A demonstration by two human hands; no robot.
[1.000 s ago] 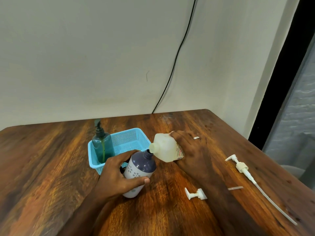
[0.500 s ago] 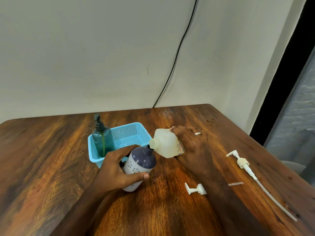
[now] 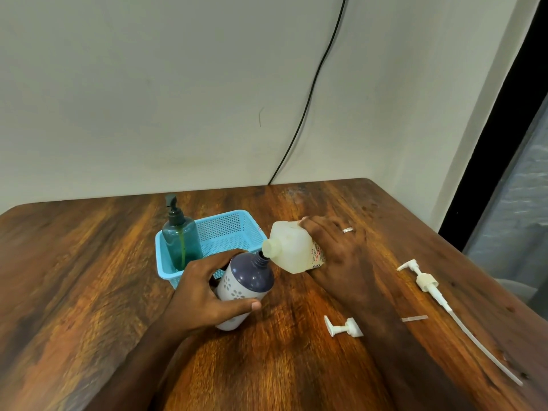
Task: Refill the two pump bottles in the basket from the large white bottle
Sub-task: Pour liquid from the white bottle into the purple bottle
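Note:
My left hand (image 3: 204,295) grips a purple and white bottle (image 3: 246,287) with flower marks, tilted with its open neck up to the right. My right hand (image 3: 338,256) holds the large white bottle (image 3: 292,249) tipped on its side, its open mouth touching the purple bottle's neck. A teal pump bottle (image 3: 181,241) with its dark pump on stands upright in the left end of the light blue basket (image 3: 234,229).
A short white pump head (image 3: 342,326) lies on the wooden table (image 3: 89,277) by my right forearm. A long white pump with its tube (image 3: 439,295) lies at the right, near a small strip (image 3: 414,318). A black cable (image 3: 308,108) runs down the wall.
The view has tilted up a little, so everything sits lower in frame. Both hands keep the same hold, the white bottle's mouth staying at the purple bottle's neck.

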